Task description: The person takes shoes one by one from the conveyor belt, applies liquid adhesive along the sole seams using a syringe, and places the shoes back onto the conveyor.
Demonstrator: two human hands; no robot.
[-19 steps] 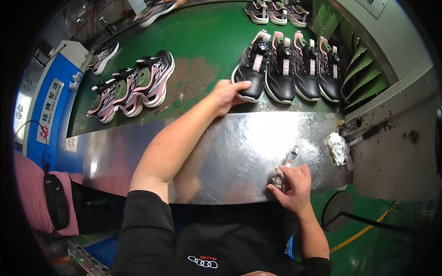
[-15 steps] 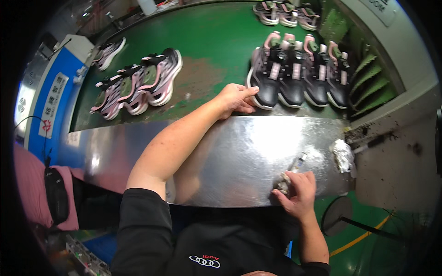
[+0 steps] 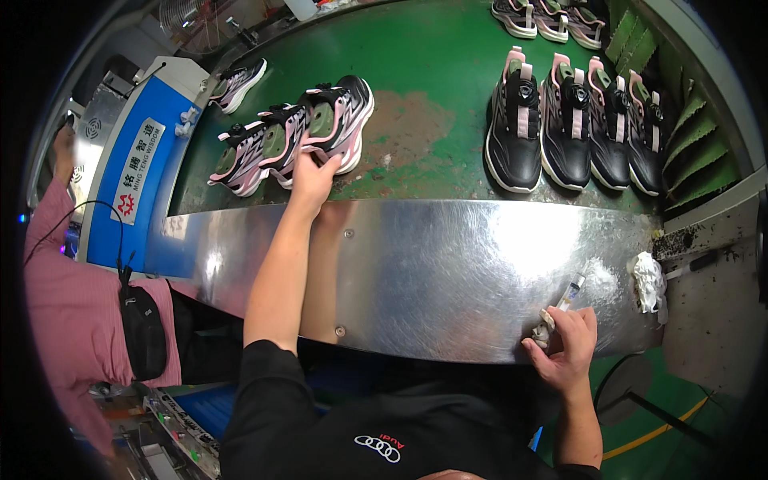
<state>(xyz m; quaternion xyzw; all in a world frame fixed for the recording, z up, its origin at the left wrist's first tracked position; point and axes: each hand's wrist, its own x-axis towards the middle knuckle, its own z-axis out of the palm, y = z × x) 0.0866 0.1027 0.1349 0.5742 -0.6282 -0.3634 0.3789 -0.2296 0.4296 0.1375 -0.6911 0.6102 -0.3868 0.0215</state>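
Left hand (image 3: 310, 178) is stretched across the steel surface (image 3: 448, 264) onto the green belt (image 3: 432, 88), fingers spread and laid on the heel of the nearest pink-and-black shoe (image 3: 340, 122); can't tell whether they actually close on it. That shoe sits at the right end of a cluster of three, tight against its neighbour (image 3: 272, 144), just past the far edge of the steel. Right hand (image 3: 564, 352) rests at the near edge of the steel, closed on a small syringe-like applicator (image 3: 570, 290) plus what looks like a wad of rag (image 3: 545, 326), though it is too small to be sure. A crumpled white rag (image 3: 648, 280) lies near the right end of the steel. Row of four black shoes (image 3: 580, 128) stands well apart to the right, so the belt between the two shoe groups is bare, as is the middle of the steel. Blue machine housing (image 3: 132, 172) borders the belt on the left; a person's pink sleeve (image 3: 68, 304) is at the left rim. Versus half a second ago: the left hand was on the leftmost black shoe and has swung over to the pink cluster; the right hand has barely shifted.
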